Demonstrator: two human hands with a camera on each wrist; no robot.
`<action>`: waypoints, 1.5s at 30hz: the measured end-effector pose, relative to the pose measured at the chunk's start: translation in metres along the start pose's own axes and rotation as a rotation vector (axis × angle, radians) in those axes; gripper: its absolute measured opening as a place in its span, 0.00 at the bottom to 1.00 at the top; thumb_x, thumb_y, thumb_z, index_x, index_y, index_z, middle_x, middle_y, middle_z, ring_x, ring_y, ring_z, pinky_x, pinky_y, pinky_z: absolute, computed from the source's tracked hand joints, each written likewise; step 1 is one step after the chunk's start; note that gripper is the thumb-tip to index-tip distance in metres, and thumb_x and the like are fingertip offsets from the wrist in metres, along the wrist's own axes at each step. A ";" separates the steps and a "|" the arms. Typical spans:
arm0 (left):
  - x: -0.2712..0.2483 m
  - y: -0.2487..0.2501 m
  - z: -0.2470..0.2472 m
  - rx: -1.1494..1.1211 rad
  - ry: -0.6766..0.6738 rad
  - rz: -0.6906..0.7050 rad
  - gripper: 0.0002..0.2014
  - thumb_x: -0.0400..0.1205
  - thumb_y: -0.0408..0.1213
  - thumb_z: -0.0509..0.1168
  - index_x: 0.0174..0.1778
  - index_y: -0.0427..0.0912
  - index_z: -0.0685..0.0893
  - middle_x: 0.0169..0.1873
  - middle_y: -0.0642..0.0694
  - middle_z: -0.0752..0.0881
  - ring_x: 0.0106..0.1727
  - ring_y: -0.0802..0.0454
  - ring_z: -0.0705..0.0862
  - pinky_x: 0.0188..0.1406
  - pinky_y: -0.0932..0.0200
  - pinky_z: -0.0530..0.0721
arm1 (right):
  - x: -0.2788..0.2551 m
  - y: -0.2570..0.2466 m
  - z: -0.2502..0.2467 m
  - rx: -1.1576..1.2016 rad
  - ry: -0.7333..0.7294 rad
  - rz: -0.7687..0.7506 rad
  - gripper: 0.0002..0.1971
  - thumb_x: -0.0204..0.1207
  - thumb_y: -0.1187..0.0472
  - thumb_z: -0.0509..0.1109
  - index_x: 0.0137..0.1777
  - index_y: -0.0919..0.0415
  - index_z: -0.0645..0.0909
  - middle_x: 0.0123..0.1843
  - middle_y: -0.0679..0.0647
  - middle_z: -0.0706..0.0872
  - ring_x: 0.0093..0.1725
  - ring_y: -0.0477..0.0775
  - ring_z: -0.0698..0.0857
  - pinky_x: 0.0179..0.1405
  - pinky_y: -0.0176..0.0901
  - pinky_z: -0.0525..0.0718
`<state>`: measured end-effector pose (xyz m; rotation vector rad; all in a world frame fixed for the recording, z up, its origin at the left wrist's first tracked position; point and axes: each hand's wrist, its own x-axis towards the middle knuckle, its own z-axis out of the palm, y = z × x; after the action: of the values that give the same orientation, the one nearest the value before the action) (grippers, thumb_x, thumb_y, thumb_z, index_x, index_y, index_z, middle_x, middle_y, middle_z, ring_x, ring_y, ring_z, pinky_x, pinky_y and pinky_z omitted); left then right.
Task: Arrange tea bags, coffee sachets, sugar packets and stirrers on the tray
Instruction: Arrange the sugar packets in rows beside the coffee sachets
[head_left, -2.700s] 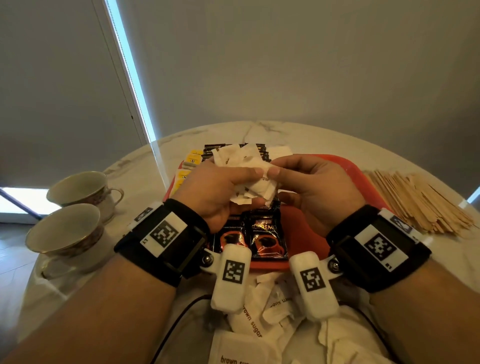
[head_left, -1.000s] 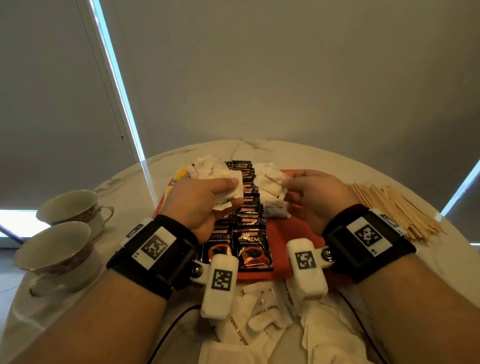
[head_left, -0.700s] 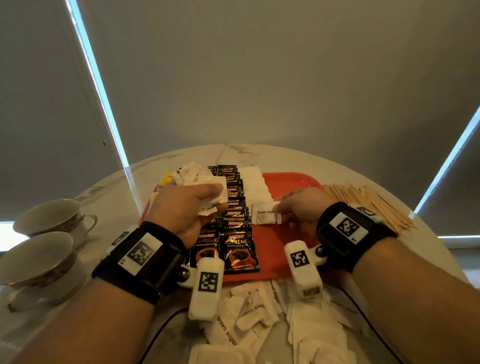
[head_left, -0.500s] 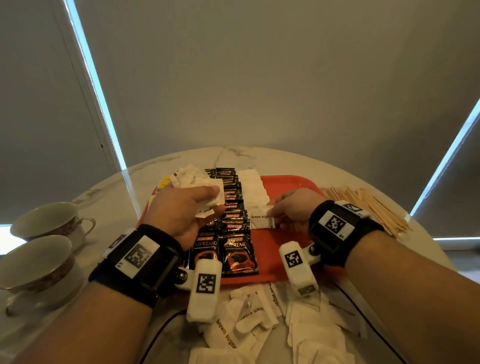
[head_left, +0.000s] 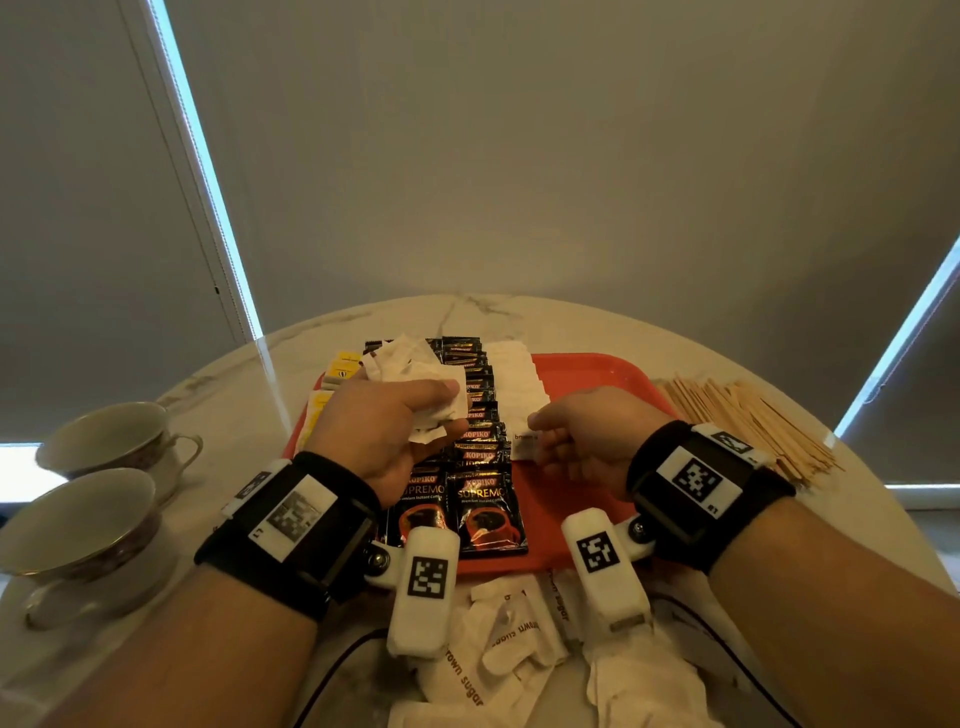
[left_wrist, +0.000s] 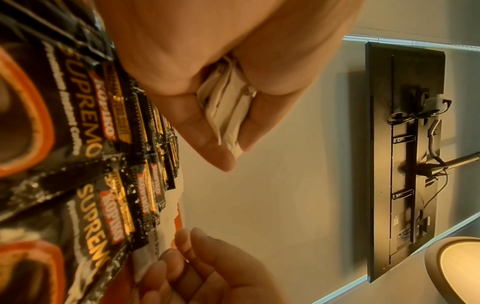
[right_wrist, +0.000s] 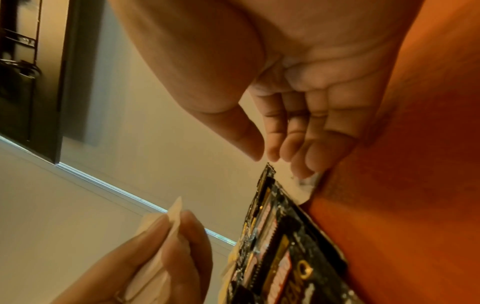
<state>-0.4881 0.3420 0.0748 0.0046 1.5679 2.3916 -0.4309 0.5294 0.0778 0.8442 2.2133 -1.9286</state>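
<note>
My left hand hovers over the coffee sachets and grips a bunch of white sugar packets; the left wrist view shows that bunch clamped between thumb and fingers. My right hand lies low on the red tray. Its fingertips press one sugar packet flat at the near end of a white row of sugar packets. Black coffee sachets lie in two overlapping columns left of that row. Yellow tea bags sit at the tray's left edge. Wooden stirrers lie piled on the table, right of the tray.
Two teacups on saucers stand at the table's left edge. Loose sugar packets lie heaped between the tray and me, under the wrist cameras. The round marble table ends close behind the tray.
My right hand took one sugar packet from the left hand's bunch and brought it down onto the tray at the near end of the white row. The left hand stayed put, still holding its bunch.
</note>
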 end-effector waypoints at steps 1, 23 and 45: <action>0.000 0.000 0.000 0.002 0.000 0.000 0.24 0.78 0.21 0.75 0.70 0.36 0.81 0.58 0.33 0.91 0.53 0.37 0.93 0.30 0.56 0.90 | 0.000 0.000 0.000 0.008 -0.014 0.017 0.07 0.83 0.66 0.70 0.56 0.70 0.83 0.27 0.55 0.82 0.33 0.54 0.83 0.36 0.46 0.84; -0.015 0.004 0.005 0.035 -0.117 -0.007 0.14 0.81 0.27 0.74 0.62 0.35 0.87 0.50 0.37 0.95 0.46 0.42 0.95 0.30 0.54 0.92 | -0.006 -0.011 0.028 0.145 -0.284 -0.286 0.17 0.81 0.47 0.74 0.57 0.61 0.88 0.46 0.56 0.90 0.37 0.50 0.85 0.37 0.43 0.82; -0.014 0.005 0.003 0.136 -0.032 0.019 0.07 0.81 0.35 0.77 0.53 0.40 0.89 0.41 0.43 0.95 0.38 0.47 0.93 0.27 0.56 0.89 | -0.009 -0.010 0.017 0.120 -0.236 -0.371 0.09 0.76 0.65 0.78 0.55 0.64 0.89 0.45 0.57 0.93 0.37 0.49 0.88 0.36 0.43 0.87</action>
<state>-0.4757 0.3401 0.0826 0.0851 1.7196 2.2828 -0.4327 0.5098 0.0871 0.2045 2.2493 -2.1993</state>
